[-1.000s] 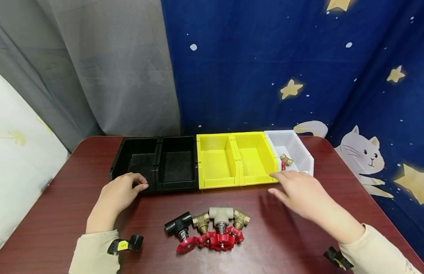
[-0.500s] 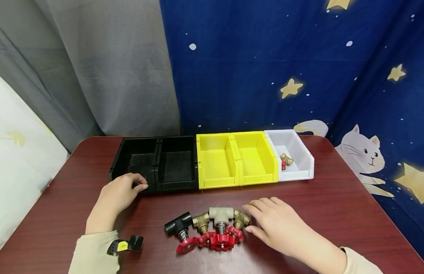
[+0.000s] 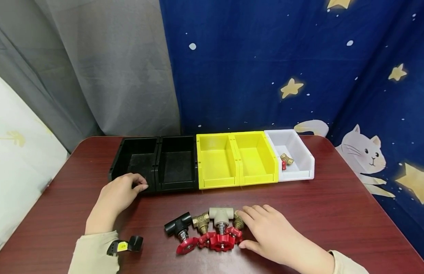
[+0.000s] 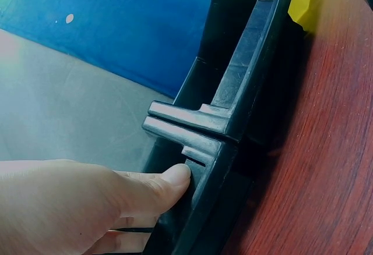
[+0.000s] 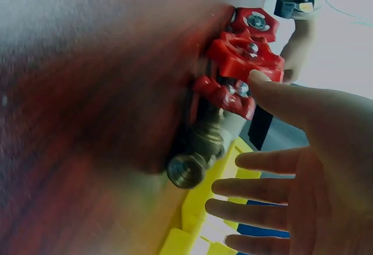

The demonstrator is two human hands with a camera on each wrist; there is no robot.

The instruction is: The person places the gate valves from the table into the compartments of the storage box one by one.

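A row of valves with red handwheels lies on the table: a black tee-shaped valve [image 3: 178, 224], a brass valve [image 3: 201, 222], a grey one [image 3: 221, 217] and another brass valve [image 5: 192, 165] at the right end. My right hand [image 3: 275, 238] is beside that end valve, fingers extended and spread, partly covering it in the head view. In the right wrist view the thumb is near the red handwheels [image 5: 224, 98], and contact is unclear. My left hand [image 3: 117, 196] holds the front edge of the leftmost black bin [image 4: 204, 167], thumb against it, other fingers partly hidden.
A second black bin [image 3: 177, 186], two yellow bins [image 3: 218, 182] [image 3: 258, 178] and a white bin [image 3: 297, 175] continue the row. Inside the white bin lies a brass valve [image 3: 286, 159] with a red handle. Curtains hang behind the table [image 3: 157, 258].
My right hand has moved from the white bin's front toward the near left, to the end brass valve. The left hand stays at the black bin.
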